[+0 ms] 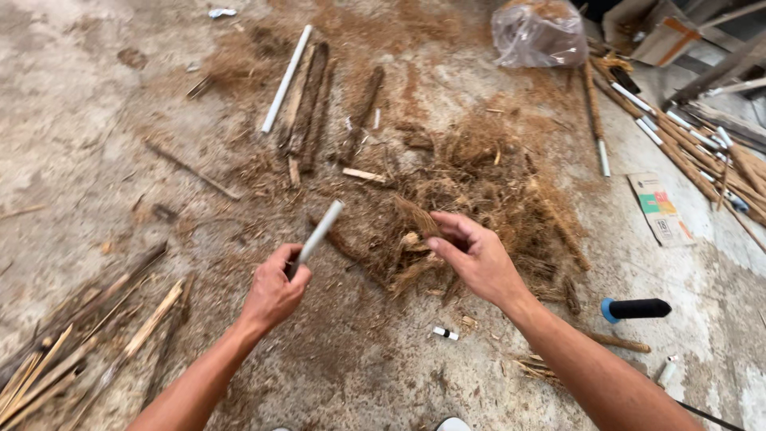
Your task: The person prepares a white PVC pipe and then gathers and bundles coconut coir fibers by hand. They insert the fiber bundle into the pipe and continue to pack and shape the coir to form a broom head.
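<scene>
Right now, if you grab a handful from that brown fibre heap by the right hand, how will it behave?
The fibre heap looks dry and stringy, so it is probably light and floppy. Its strands are tangled, so a pull by the right hand would likely drag extra clumps along. Loose bits litter the floor, so it probably sheds.

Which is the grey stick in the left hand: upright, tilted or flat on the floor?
Tilted. The left hand grips the grey stick at its lower end, and it slants up to the right, off the floor.

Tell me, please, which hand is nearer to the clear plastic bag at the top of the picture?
Right. The right hand is below the plastic bag, in the fibre pile; the left hand, gripping a grey stick, sits farther left and lower.
</scene>
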